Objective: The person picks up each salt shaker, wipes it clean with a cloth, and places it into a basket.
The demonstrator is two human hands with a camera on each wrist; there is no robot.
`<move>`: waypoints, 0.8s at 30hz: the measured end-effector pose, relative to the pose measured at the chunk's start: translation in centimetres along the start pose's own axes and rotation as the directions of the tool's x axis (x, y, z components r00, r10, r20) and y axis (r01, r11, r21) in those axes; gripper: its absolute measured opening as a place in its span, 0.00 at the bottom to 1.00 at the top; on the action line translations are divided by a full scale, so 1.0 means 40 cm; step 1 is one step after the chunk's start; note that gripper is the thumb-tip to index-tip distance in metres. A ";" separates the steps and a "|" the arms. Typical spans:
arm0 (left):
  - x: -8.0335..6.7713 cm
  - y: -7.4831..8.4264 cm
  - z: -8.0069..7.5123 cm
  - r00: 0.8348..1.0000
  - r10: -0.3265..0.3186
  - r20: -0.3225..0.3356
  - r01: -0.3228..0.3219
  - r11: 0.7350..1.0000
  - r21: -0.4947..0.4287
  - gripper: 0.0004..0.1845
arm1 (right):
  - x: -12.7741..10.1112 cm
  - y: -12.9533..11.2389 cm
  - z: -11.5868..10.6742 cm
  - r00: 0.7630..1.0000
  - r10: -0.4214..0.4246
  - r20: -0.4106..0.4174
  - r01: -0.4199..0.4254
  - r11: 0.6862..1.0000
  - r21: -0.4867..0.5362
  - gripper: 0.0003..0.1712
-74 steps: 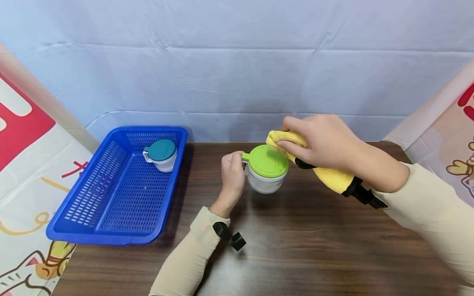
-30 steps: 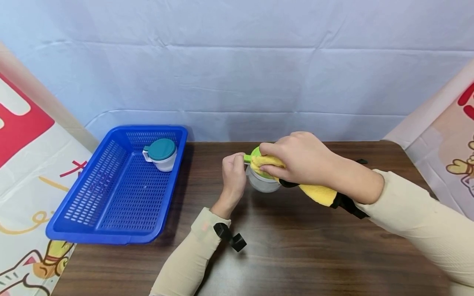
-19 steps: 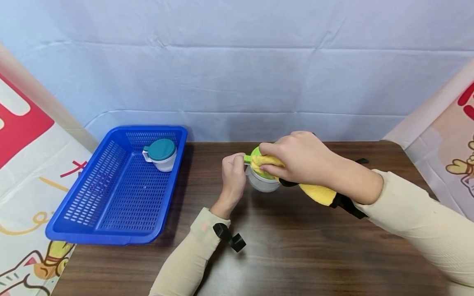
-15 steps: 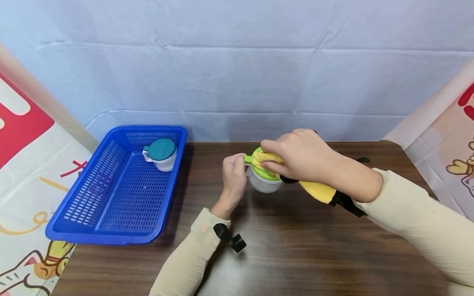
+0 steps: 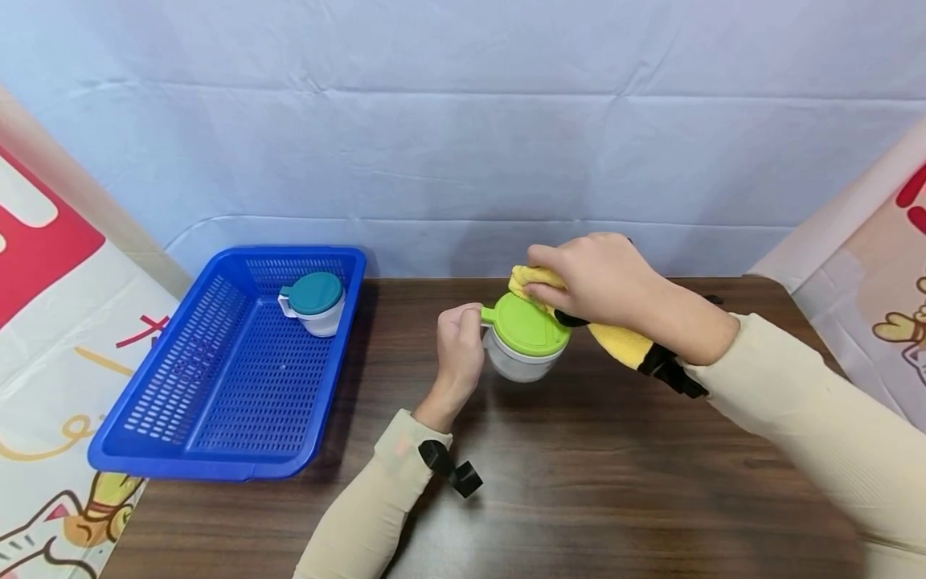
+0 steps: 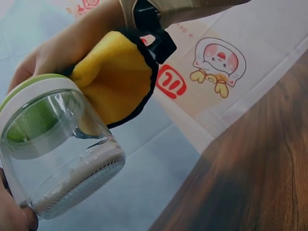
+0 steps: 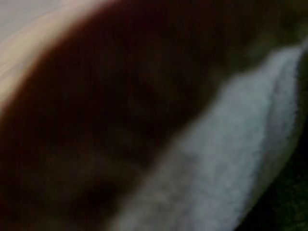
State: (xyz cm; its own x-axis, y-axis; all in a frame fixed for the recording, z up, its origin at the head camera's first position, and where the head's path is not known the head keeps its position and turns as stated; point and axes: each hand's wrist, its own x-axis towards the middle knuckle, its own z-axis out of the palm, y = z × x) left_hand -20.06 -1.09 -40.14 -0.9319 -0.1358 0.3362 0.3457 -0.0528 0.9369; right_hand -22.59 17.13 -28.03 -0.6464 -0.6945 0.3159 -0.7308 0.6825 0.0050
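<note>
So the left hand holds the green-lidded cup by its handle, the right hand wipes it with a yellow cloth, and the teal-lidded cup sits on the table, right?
Not quite: the teal-lidded cup sits in the blue basket, as the head view shows. The rest holds: left hand, green-lidded cup, right hand, yellow cloth.

blue basket [image 5: 217,450] blocking table's left, bare wood [image 5: 615,482] near front

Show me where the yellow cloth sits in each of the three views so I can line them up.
Head: the yellow cloth is right of centre, under the right hand, against the far edge of the green lid.
Left wrist: upper left, draped behind the clear cup.
Right wrist: too blurred and dark to make out.
Shared landmark: the green lid, seen in the head and left wrist views.
</note>
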 end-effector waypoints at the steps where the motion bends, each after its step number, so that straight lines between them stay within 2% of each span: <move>1: 0.000 0.000 -0.001 1.000 0.002 -0.001 -0.002 1.000 0.007 0.18 | 0.002 0.007 0.003 1.000 0.003 -0.006 -0.003 1.000 -0.003 0.17; 6: 0.008 0.003 -0.003 0.999 0.012 -0.037 -0.011 1.000 0.015 0.18 | 0.013 0.060 0.033 1.000 0.031 0.002 -0.030 0.997 -0.070 0.17; 8: 0.012 0.006 -0.003 0.999 0.002 -0.051 -0.001 1.000 0.009 0.18 | 0.014 0.087 0.047 0.996 0.086 0.040 -0.082 0.993 -0.082 0.15; 11: 0.013 0.011 -0.002 0.998 -0.024 -0.055 0.024 1.000 -0.006 0.19 | 0.008 0.120 0.058 0.975 0.200 0.100 -0.195 0.979 -0.056 0.13; 14: 0.014 0.010 -0.003 0.998 -0.036 -0.057 0.035 0.999 -0.020 0.19 | 0.003 0.137 0.056 0.960 0.258 0.112 -0.258 0.966 -0.019 0.13; 24: 0.019 0.004 -0.008 0.998 -0.023 -0.055 0.021 0.999 -0.027 0.18 | 0.000 0.134 0.054 0.964 0.252 0.088 -0.252 0.968 -0.007 0.13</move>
State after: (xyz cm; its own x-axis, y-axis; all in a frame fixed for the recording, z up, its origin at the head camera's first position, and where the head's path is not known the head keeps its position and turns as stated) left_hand -20.66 -1.53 -39.78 -0.9321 -0.1889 0.3090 0.3286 -0.0825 0.9409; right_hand -26.98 20.29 -30.04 -0.8263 -0.5175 0.2225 -0.5427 0.8371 -0.0686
